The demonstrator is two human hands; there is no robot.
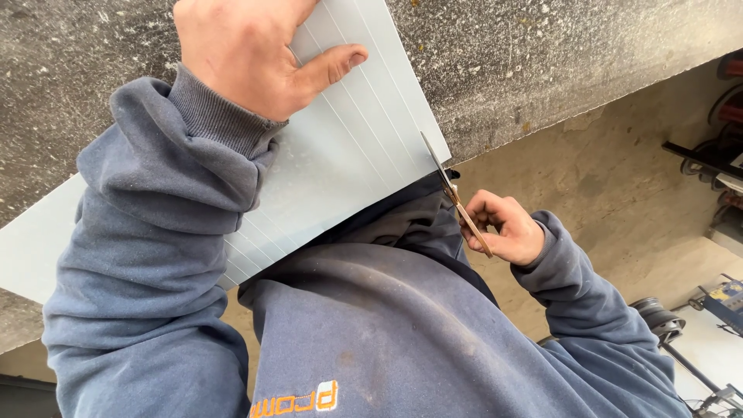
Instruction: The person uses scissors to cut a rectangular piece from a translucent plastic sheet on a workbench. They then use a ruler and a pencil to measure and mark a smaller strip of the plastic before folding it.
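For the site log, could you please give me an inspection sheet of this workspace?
Surface: rough grey concrete ledge, dusty and speckled.
Job's things: pale grooved panel lies on the ledge, its near edge overhanging; thin blade tool meets the panel's right edge.
Clutter: nothing seen on the ledge.
Grips: left hand presses flat on the panel; right hand is closed around the tool.
Cables: nothing seen.
Surroundings: concrete floor below; dark equipment at right, too cropped to tell.
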